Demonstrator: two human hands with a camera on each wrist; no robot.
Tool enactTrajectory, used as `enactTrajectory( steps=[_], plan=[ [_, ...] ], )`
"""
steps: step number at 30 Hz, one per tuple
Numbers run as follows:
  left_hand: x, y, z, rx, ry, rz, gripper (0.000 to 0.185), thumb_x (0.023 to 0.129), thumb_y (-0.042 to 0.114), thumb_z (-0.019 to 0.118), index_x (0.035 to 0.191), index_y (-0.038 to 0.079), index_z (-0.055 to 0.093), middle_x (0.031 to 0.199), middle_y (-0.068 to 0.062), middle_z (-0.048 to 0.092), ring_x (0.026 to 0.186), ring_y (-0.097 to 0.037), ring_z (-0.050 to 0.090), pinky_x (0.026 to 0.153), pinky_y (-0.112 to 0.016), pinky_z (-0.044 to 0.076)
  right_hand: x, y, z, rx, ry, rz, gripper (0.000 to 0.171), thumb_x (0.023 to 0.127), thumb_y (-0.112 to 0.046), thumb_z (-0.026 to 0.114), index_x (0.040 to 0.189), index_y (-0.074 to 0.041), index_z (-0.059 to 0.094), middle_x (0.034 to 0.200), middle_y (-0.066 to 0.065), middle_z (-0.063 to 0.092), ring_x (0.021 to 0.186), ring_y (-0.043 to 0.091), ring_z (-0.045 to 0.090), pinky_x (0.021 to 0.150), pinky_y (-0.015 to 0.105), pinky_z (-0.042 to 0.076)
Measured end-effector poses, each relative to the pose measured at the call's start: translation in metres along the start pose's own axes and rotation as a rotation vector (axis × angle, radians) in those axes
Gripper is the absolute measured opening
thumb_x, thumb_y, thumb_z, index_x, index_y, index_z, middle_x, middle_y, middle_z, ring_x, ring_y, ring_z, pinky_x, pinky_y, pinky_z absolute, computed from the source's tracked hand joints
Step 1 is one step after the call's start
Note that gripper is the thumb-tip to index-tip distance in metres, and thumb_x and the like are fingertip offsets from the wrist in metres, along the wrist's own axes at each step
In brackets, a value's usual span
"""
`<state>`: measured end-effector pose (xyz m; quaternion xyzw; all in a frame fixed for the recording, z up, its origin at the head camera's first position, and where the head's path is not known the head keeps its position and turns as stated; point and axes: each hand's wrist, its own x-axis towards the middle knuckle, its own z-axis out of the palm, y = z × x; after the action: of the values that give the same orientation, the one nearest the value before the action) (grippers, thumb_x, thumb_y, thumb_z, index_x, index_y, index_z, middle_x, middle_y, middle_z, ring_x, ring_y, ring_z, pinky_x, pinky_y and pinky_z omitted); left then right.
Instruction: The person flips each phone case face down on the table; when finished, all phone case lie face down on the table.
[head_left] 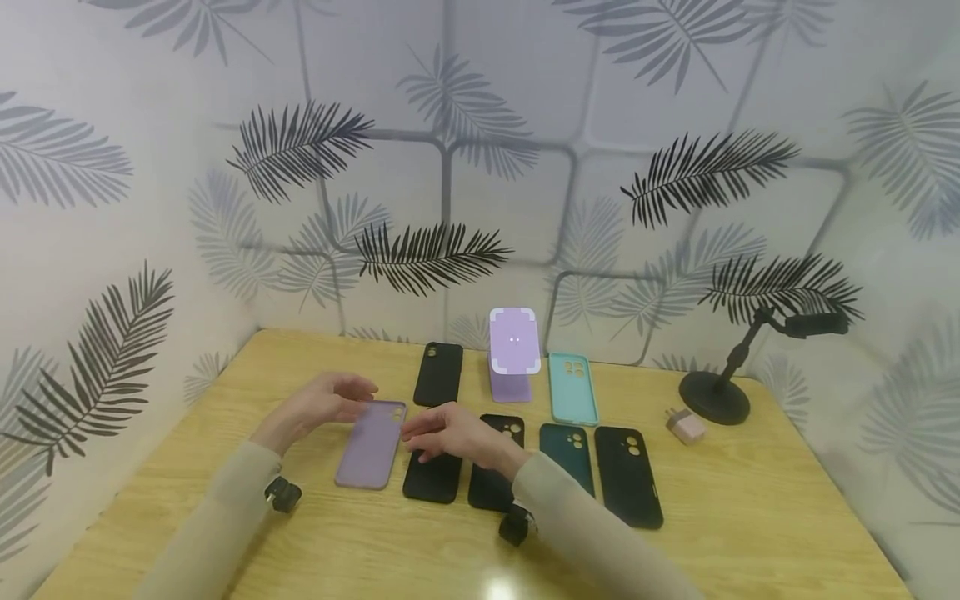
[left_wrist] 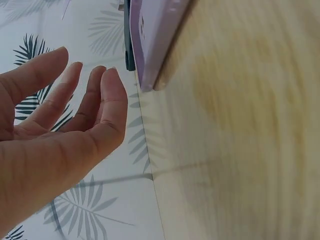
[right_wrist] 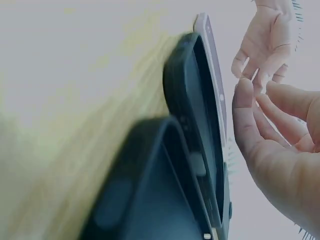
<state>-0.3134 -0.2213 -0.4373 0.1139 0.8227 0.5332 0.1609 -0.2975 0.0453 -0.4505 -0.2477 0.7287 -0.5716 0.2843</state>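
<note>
1. Lilac and matte, the purple phone case (head_left: 372,444) is lying flat on the wooden table (head_left: 750,500), at the left end of the near row, just beside a black case (head_left: 433,477).
2. The left hand (head_left: 324,402) is hovering at the case's upper left corner with its fingers loosely spread; the left-wrist view is showing its palm empty.
3. The right hand (head_left: 452,433) is hanging over the black case just right of the purple one, fingers relaxed and slightly bent, gripping nothing.
4. Whether any fingertip is actually touching the purple case cannot be told.
5. The case is looking like soft silicone: light, bendy and likely grippy rather than slick, so it is probably going to flex when lifted.
6. It is not looking fragile.
7. Its long side edges seem the best hold, pinched thumb against fingers; the thin strip around the camera cut-out at the far end is looking the weakest spot.
</note>
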Motion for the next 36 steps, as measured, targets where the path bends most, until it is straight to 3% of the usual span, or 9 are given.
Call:
enactTrajectory(
  steps=[5,11,15,25,36],
  plan=[
    [-0.014,-0.007,-0.004,0.029,-0.016,0.018,0.044,0.094,0.003,0.058,0.135,-0.012,0.048,0.138,-0.032,0.049,0.126,-0.044,0.051,0.098,-0.044,0.053,-0.001,-0.002,0.009,0.026,-0.046,0.012,0.037,0.096,-0.004,0.06,0.132,0.006,0.057,0.131,0.022,0.061,0.112,0.037,0.064,0.083,0.032,0.06],
    [-0.026,-0.008,-0.006,0.047,-0.031,-0.049,0.048,0.092,0.002,0.059,0.137,-0.009,0.046,0.141,-0.033,0.044,0.125,-0.043,0.051,0.096,-0.044,0.054,0.0,-0.002,0.014,0.074,-0.04,0.032,0.04,0.096,0.001,0.057,0.135,0.01,0.052,0.132,0.027,0.059,0.113,0.04,0.063,0.082,0.035,0.061],
    [-0.031,-0.008,-0.006,0.009,-0.069,-0.099,0.052,0.09,-0.001,0.06,0.138,-0.009,0.043,0.141,-0.036,0.039,0.121,-0.039,0.054,0.094,-0.044,0.055,0.0,-0.003,0.016,0.089,-0.037,0.062,0.041,0.096,0.002,0.058,0.136,0.011,0.051,0.133,0.027,0.058,0.113,0.039,0.064,0.081,0.035,0.061],
    [-0.027,-0.009,-0.004,-0.095,-0.114,-0.15,0.055,0.089,-0.005,0.061,0.14,-0.007,0.04,0.135,-0.034,0.042,0.111,-0.034,0.058,0.084,-0.045,0.06,0.005,-0.006,0.015,0.08,-0.042,0.096,0.042,0.095,0.002,0.06,0.135,0.011,0.052,0.131,0.027,0.059,0.109,0.036,0.067,0.083,0.035,0.06],
    [-0.027,-0.009,-0.011,-0.175,-0.125,-0.146,0.071,0.088,-0.006,0.061,0.149,-0.004,0.025,0.134,-0.035,0.046,0.103,-0.028,0.064,0.088,-0.046,0.058,0.007,-0.006,0.016,0.071,-0.034,0.107,0.039,0.095,0.001,0.06,0.133,0.009,0.055,0.129,0.023,0.062,0.109,0.031,0.068,0.086,0.035,0.059]
  ],
)
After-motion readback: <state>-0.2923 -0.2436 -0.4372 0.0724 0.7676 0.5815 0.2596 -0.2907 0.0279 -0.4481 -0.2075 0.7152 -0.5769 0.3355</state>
